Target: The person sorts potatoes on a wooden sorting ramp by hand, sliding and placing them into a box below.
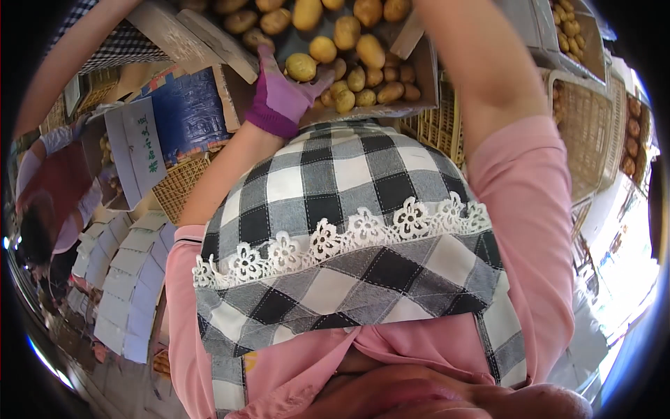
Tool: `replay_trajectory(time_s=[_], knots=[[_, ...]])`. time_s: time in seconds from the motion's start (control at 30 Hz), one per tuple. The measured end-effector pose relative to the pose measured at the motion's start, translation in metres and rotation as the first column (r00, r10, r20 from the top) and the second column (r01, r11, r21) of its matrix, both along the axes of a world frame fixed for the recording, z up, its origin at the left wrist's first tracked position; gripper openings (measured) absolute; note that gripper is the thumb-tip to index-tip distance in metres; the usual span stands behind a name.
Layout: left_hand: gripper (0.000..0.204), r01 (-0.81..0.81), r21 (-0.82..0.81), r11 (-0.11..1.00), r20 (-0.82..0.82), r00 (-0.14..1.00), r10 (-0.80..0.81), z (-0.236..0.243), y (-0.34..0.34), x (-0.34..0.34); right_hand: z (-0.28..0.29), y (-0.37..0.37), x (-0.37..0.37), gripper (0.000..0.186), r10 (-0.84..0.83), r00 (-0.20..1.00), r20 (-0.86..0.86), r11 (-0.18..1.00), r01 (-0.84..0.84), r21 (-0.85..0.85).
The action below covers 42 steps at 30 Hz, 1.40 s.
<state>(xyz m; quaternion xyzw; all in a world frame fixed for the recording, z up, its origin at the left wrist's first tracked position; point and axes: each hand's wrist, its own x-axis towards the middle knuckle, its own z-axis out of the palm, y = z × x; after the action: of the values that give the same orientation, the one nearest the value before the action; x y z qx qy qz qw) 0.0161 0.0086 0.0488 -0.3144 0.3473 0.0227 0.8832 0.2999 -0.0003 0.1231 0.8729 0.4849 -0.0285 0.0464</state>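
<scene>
My left hand [283, 96], in a pink and purple glove, is at the near left side of a cardboard box. Its fingers are spread, the thumb reaching to the right. A yellow potato [301, 67] lies just past the gap between thumb and fingers, and another potato [257, 40] is by the fingertips. Smaller potatoes [356, 79] are heaped in the near right part of the box [438, 84]. Larger ones [307, 14] lie spread over a dark surface farther off. My right forearm [460, 49] stretches over the box's right side; the hand is beyond the top edge.
Box flaps [209, 42] stick up at the left, beside another person's bare forearm [70, 66]. Yellow plastic crates [579, 133] and a box of potatoes [569, 31] stand at the right. Farther left are a white carton [136, 150], stacked cartons [132, 300] and a bending person [52, 202].
</scene>
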Motion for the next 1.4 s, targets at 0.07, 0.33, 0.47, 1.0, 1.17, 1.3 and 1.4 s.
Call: replay_trajectory(time_s=[0.07,0.33,0.47,1.0,1.17,1.3,1.4], knots=[[0.085,-0.179,-0.159,0.971,0.153,0.967,0.204,-0.047,0.002,-0.02,-0.002,0.037,-0.094,0.049,0.033,0.948,-0.315,0.999,-0.025,0.032],[0.073,-0.093,0.201,0.975,0.342,0.94,0.019,-0.02,-0.002,-0.01,0.029,-0.102,-0.133,0.031,0.438,0.771,-0.462,0.788,-0.577,-0.215],[0.068,-0.107,-0.037,0.994,0.531,0.84,0.11,-0.091,0.01,-0.031,0.049,-0.164,-0.145,0.035,0.235,0.622,-0.747,0.96,-0.268,0.079],[0.096,0.328,0.384,0.863,-0.333,0.921,-0.201,0.032,0.048,0.064,-0.182,-0.037,-0.257,0.038,0.206,0.71,-0.674,0.978,-0.178,0.111],[0.095,0.315,0.437,0.842,-0.327,0.928,-0.178,0.024,0.046,0.06,-0.049,-0.105,-0.216,0.031,0.328,0.622,-0.711,0.933,-0.095,0.348],[0.091,0.326,0.515,0.793,-0.317,0.932,-0.177,0.015,0.038,0.062,0.056,-0.098,-0.09,0.049,0.175,0.651,-0.739,0.801,0.342,0.491],[0.081,0.366,0.657,0.659,-0.268,0.931,-0.25,-0.014,0.023,0.066,0.015,-0.073,-0.019,0.063,-0.121,0.865,-0.488,0.668,0.434,0.605]])
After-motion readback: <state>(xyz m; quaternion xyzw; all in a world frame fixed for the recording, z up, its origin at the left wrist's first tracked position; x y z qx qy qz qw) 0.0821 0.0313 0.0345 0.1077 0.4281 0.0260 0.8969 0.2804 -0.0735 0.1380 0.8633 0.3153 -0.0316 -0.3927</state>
